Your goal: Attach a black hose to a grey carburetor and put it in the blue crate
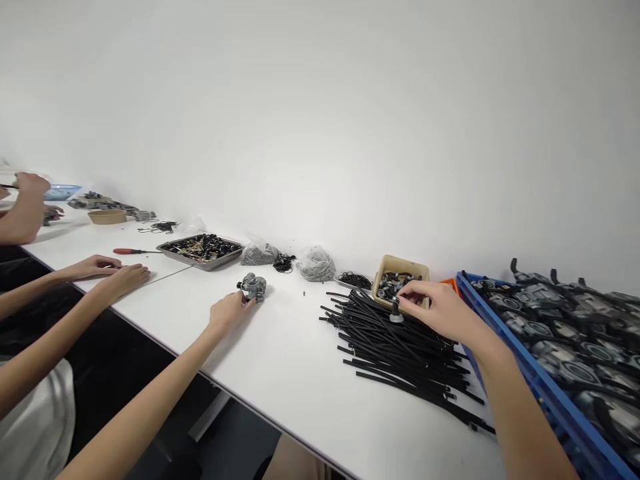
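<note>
My left hand (230, 312) is closed on a small grey cast-metal carburetor (255, 287), which sits on the white table. Its thumb and fingers press against the near left side. Out to the right, my right hand (434, 303) pinches a small fitting with a black stem and a round grey foot (397, 317). That fitting is above a pile of short black hoses (395, 343), in front of a beige tub (425, 270) with similar grey and black parts in it.
A blue crate (505, 340) of carburetors with hoses stands at the right, an orange bin (451, 285) behind it. Along the wall lie bags of small parts (316, 265) and a metal tray (213, 265) of screws. Left are a red-handled screwdriver (128, 251) and co-workers' hands (123, 279).
</note>
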`<act>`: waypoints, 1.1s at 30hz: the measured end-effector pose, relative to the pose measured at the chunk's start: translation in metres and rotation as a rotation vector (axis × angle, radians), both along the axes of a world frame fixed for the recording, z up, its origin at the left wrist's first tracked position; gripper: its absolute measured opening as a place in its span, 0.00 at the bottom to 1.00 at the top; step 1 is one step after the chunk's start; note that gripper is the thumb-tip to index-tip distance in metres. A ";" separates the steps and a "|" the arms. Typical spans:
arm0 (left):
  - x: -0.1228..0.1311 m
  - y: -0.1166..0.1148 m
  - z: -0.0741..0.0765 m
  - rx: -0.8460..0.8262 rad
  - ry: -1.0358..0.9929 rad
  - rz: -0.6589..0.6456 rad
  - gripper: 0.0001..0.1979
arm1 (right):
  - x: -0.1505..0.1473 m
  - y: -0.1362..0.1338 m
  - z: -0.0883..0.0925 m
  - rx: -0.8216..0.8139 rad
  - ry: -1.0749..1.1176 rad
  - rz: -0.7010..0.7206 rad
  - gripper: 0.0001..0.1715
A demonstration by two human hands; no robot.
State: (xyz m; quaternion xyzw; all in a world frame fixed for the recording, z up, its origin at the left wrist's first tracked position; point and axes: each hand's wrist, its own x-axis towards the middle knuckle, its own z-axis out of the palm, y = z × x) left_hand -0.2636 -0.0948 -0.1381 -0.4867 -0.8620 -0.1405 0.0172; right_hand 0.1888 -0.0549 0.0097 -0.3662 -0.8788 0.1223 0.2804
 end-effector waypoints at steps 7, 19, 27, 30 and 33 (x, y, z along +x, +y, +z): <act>0.041 -0.008 0.016 0.070 0.166 -0.057 0.24 | 0.004 0.005 0.005 0.027 0.012 -0.003 0.13; 0.196 -0.044 0.022 0.270 0.109 -0.735 0.20 | 0.003 0.014 0.001 0.006 0.013 -0.017 0.12; 0.216 -0.073 -0.019 0.454 -0.848 -0.382 0.44 | -0.001 0.020 -0.002 0.027 0.120 -0.017 0.11; 0.220 -0.070 -0.013 0.360 -0.907 -0.389 0.30 | -0.008 0.021 -0.006 0.001 0.166 0.017 0.10; 0.218 -0.055 0.006 0.316 -0.924 -0.462 0.26 | -0.016 0.022 -0.010 -0.053 0.233 0.058 0.10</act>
